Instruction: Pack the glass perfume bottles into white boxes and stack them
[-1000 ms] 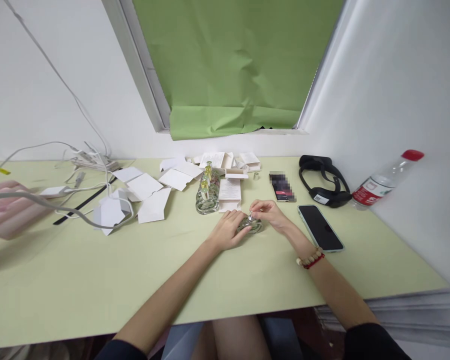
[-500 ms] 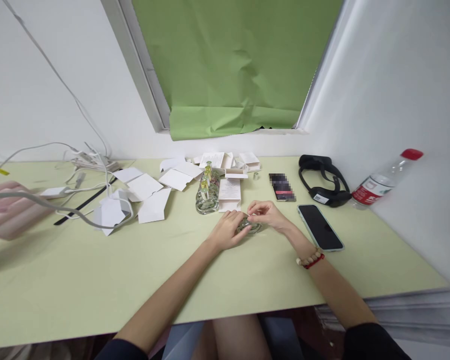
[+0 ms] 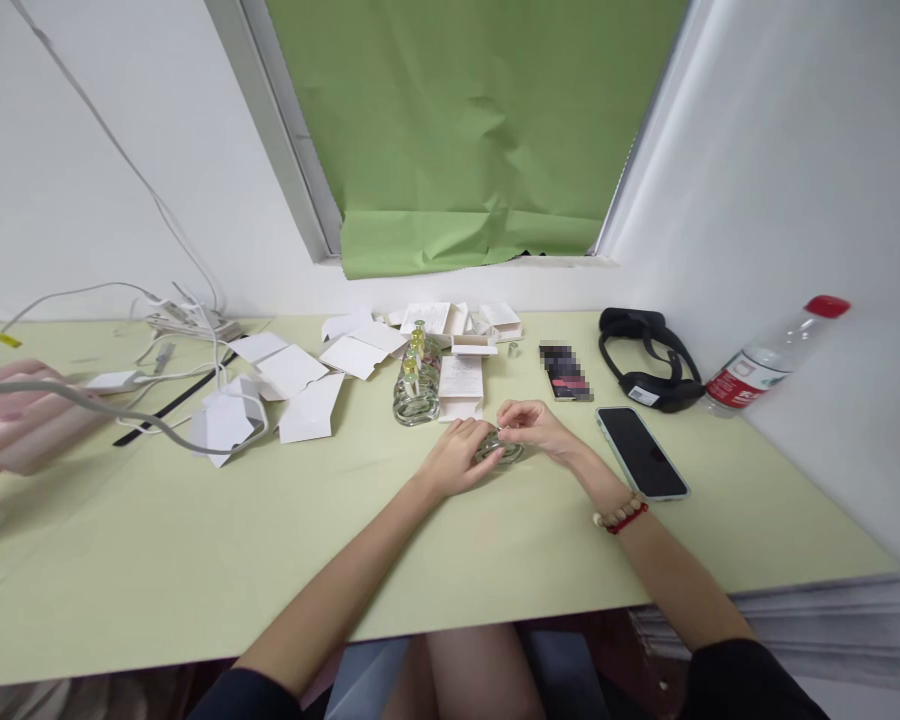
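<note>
A clear glass bottle rests low on the table between my hands. My left hand is wrapped over its left side, thumb along the near edge. The fingertips of my right hand are pinched together at the bottle's top; what they pinch is too small to name. Just beyond my left hand stands a row of similar clear glass bottles with yellow-green necks. A white printed box lies beside that row, and a small clear cap-like piece sits farther back.
Flattened white cartons spread left of the bottles. White cables run across the left side, near another person's blurred hand. To the right lie a phone, a second phone, a black headset and a leaning plastic bottle.
My right fingertips have shifted very slightly at the glass bottle's top. My left hand keeps its place. The view has tilted a little.
</note>
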A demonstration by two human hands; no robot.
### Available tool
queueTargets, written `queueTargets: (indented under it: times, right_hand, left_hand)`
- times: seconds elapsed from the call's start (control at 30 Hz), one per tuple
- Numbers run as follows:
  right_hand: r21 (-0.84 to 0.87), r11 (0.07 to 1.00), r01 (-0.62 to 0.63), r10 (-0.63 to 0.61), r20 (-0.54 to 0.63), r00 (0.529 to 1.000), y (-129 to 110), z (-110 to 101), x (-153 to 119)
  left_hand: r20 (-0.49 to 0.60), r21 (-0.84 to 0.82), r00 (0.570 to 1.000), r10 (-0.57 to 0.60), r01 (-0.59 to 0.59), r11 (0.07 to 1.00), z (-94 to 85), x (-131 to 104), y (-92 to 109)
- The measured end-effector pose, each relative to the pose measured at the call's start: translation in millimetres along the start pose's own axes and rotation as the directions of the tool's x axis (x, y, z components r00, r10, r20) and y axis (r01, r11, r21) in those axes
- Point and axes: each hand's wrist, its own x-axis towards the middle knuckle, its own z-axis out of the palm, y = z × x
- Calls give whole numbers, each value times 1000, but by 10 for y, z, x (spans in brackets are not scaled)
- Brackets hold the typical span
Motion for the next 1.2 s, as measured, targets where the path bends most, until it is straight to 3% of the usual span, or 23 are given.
queueTargets:
  times: [0.63, 0.93, 1.2]
  right_hand:
    - [-44, 998, 40, -40, 16, 999, -13, -42, 3]
    - [-70, 997, -37, 51, 207, 977, -147, -144, -72]
    - [-62, 996, -56, 62, 85, 994, -38, -122, -16]
  left_hand:
    - [10, -9, 1000, -19, 19, 1000, -6, 8, 8]
    - [22, -37, 1000, -17, 18, 999, 5, -10, -20]
    - [20, -18, 1000, -18, 18, 1000, -16, 9, 7]
